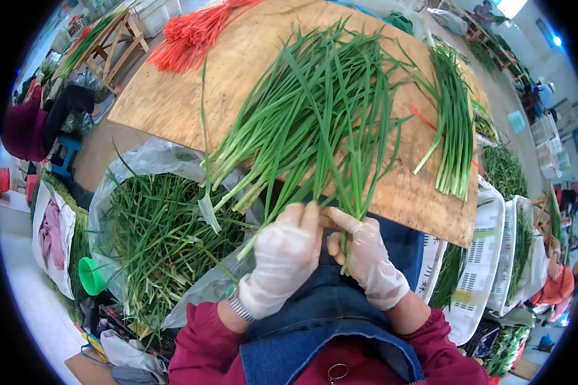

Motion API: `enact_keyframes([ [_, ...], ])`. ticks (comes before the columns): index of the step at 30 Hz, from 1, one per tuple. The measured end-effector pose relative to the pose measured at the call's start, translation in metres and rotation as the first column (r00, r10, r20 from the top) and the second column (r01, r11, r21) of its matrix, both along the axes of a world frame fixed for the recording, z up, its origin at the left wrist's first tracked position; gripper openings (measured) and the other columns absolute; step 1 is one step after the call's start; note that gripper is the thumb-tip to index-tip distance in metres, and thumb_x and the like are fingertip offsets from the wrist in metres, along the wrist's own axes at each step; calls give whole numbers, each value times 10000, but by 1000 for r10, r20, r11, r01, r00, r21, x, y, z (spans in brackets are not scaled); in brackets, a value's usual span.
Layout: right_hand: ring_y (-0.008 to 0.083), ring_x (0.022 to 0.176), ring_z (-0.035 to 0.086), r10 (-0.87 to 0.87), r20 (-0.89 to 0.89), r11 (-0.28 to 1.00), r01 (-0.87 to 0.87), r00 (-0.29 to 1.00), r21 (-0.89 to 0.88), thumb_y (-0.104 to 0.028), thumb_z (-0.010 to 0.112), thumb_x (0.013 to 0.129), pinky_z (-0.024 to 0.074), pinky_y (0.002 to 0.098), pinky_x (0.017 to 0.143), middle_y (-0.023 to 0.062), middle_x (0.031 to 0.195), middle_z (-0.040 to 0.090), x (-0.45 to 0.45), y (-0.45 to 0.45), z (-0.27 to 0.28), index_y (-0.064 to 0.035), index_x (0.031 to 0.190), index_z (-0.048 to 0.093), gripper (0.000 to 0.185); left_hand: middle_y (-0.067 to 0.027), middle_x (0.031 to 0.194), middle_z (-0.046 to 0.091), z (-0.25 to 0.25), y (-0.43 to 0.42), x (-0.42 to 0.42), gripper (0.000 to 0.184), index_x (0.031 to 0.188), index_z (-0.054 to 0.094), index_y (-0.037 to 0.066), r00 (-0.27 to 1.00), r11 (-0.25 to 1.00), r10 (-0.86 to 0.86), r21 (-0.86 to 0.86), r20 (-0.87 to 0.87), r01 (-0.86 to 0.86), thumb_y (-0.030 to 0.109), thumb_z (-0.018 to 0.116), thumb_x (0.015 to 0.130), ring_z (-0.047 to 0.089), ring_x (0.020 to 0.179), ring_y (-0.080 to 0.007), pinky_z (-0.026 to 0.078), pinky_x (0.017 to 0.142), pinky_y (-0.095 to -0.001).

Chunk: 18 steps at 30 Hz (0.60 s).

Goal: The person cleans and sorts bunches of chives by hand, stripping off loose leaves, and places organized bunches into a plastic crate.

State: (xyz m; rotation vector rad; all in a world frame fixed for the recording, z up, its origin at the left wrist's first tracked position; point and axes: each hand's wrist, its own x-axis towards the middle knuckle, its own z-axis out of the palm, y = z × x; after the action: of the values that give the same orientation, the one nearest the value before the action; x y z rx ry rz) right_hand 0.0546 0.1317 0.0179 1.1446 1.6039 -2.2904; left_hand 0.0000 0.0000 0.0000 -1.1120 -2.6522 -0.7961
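Note:
My left hand (286, 253), in a pale translucent glove, is closed at the near edge of the wooden board, its fingers around green stalks. Close beside it my right hand (369, 253), gloved the same way, pinches the lower ends of a few green stalks (347, 186); their leaves reach up over the pile. A large loose pile of long green leafy stalks (315, 96) covers the middle of the board (167, 109), with pale ends toward me. A smaller, neater bunch (455, 128) lies at the board's right.
Red strips (189, 38) lie at the board's back left. At lower left stands a plastic-lined container (99, 205) full of green scraps, near a green cup (92, 276). White crates (478, 263) stand at right. A seated person (29, 128) is at far left, others at far right.

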Motion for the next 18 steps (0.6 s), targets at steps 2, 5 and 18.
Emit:
enact_keyframes([
  [2, 109, 352, 429, 27, 36, 996, -29, 999, 80, -299, 579, 861, 331, 231, 344, 52, 528, 534, 4, 7, 14, 21, 968, 639, 342, -85, 796, 516, -11, 18, -8, 368, 1070, 545, 12, 981, 995, -34, -95, -193, 16, 109, 618, 723, 562, 669, -229, 459, 524, -320],
  [5, 103, 343, 422, -20, -88, 987, 34, 996, 159, -241, 563, 865, 316, 227, 327, 79, 577, 574, 14, 9, 28, 32, 950, 633, 295, -88, 766, 483, -9, 22, -15, 270, 987, 554, -2, 944, 977, -39, -211, -327, -32, 86, 593, 735, 548, 649, -227, 440, 496, -337],
  [18, 96, 336, 380, -86, -188, 979, 48, 978, -197, -174, 637, 835, 287, 246, 314, 34, 482, 484, -15, -14, 12, 1, 875, 600, 183, -111, 701, 606, 25, -6, 13, 114, 861, 595, -18, 935, 867, -3, 467, 355, -175, -11, 654, 764, 595, 594, -206, 475, 539, -297],
])
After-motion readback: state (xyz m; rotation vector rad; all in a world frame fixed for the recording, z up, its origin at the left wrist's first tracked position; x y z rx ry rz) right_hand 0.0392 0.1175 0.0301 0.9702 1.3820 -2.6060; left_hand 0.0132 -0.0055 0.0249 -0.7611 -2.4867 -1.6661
